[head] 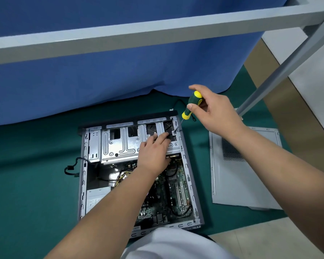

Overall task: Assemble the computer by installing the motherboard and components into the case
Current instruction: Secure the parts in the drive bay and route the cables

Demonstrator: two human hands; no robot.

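The right hand (211, 109) curls its thumb and fingers round the green and yellow handle of a screwdriver (190, 107), holding it tilted so the thin metal shaft slants down and to the left. The tip meets a small tab at the far right corner of the computer case (187, 159), just beside the case's side rail. The left hand (154, 150) lies flat on the silver drive cage (120, 144) inside the case, fingers straight and close together, pressing down with the fingertips reaching toward the black fan (151, 128) at the far edge. The screwdriver tip sits just beyond and to the right of those fingertips, near them but apart.

The case lies on its side with the open face up, on a green mat (26, 184) that covers the worktop. The drive cage fills the far half of the case. In the near half the green motherboard (176, 187) shows to the right of the left forearm, with its white slots running lengthwise. A silver power supply (95, 197) sits in the near left corner of the case, with yellow and black wires (123, 174) bunched between it and the motherboard. A black cable (71, 168) loops out over the case's left wall onto the mat.

To the right of the case, well apart, a grey side panel (243, 174) lies flat on the mat. Beyond the case hangs a blue cloth (101, 71), and a grey metal frame bar (138, 32) crosses above it.
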